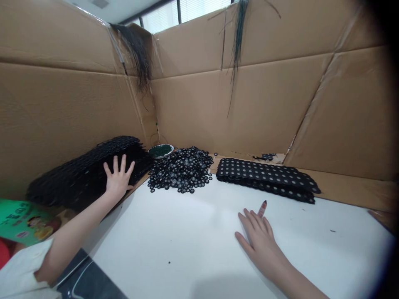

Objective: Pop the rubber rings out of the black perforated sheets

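My left hand [119, 178] is spread with fingers apart, over or against the near side of a long black stack of thin sheets [84, 170] at the left; whether it touches them I cannot tell. My right hand [257, 236] lies on the white table [193, 232], fingers extended and holding nothing I can see. Just past its fingertips is a short dark-tipped marker or crayon [262, 208], partly hidden by the fingers. A heap of small black discs with grey centres [183, 168] sits at the back. Right of it lie stacked black strips with grey dots [264, 174].
Tall cardboard walls [193, 108] enclose the back and left. A shallow dish of dark green bits [161, 150] stands in the corner. Dark bristle bundles [135, 52] hang over the walls. A green printed box [28, 220] is at the left, a dark sheet [90, 278] at the front.
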`<state>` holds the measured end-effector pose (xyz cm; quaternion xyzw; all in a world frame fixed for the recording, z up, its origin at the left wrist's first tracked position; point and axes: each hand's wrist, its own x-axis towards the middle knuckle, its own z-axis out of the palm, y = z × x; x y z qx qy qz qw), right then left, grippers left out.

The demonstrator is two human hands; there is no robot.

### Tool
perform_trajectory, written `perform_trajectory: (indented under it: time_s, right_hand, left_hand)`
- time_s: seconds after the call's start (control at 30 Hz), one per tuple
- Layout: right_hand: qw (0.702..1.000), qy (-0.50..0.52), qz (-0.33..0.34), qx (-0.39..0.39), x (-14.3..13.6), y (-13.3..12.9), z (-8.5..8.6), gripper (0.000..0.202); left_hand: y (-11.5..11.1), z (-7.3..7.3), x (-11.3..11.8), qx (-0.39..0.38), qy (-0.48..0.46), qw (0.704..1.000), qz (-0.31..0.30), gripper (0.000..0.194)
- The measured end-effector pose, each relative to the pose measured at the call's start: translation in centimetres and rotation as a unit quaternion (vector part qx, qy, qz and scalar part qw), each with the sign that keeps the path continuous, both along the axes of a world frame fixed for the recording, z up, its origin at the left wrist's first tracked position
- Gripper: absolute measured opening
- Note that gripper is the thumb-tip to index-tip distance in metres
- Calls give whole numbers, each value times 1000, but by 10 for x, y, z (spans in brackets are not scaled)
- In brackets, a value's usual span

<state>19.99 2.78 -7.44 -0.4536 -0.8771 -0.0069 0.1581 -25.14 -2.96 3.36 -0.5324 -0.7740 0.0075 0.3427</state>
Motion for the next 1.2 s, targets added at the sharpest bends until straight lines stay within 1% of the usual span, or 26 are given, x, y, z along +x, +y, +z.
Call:
perform_trajectory:
  time_s: [0.1, 0.2, 0.3, 0.4, 0.53, 0.63, 0.73, 0.8, 0.9, 0.97, 1.03, 1.13, 1.2]
  right_hand:
    - [1000, 4, 3, 4, 0, 0, -1, 53]
    - [1000, 12, 5, 1, -1, 0, 1, 53]
    - [1000, 19, 8, -15, -3, 0, 7, 53]
    - [999, 22, 14, -42, -5, -3, 17, 53]
    - [998, 32, 11, -51, -7, -6, 29, 51]
    - [998, 43, -2, -54, -9, -8, 32, 49]
    - [997, 47, -27, -52, -11, -10, 33, 52]
    - [997, 42, -46, -55, -13, -11, 34, 56]
    - [995, 28, -72, -64, -14, -9, 37, 61]
    - [994, 22, -86, -64, -12, -4, 39, 60]
    - [992, 22, -106, -58, -7, 4, 40, 58]
    - [987, 30, -150, -50, 3, 21, 39, 57]
    - [982, 38, -180, -48, 10, 31, 38, 57]
  left_hand:
    - [-1, -5, 0, -2, 2, 1000, -2, 81]
    - [1, -10, 7, -3, 0, 1000, -19, 71]
    - [9, -10, 24, 9, -9, 997, -74, 61]
    - [26, -6, 50, 19, -13, 989, -149, 57]
    - [59, -3, 93, -3, -8, 973, -229, 52]
    - [89, -2, 134, -30, -7, 957, -288, 49]
    - [122, -2, 178, -62, -32, 933, -352, 49]
    - [148, 0, 206, -92, -66, 915, -387, 53]
    - [190, 0, 239, -161, -139, 893, -397, 76]
    - [213, -3, 255, -197, -176, 882, -389, 92]
    - [229, -11, 265, -200, -187, 880, -389, 97]
    - [237, -29, 269, -152, -183, 884, -403, 88]
    - [238, -42, 266, -68, -178, 881, -434, 79]
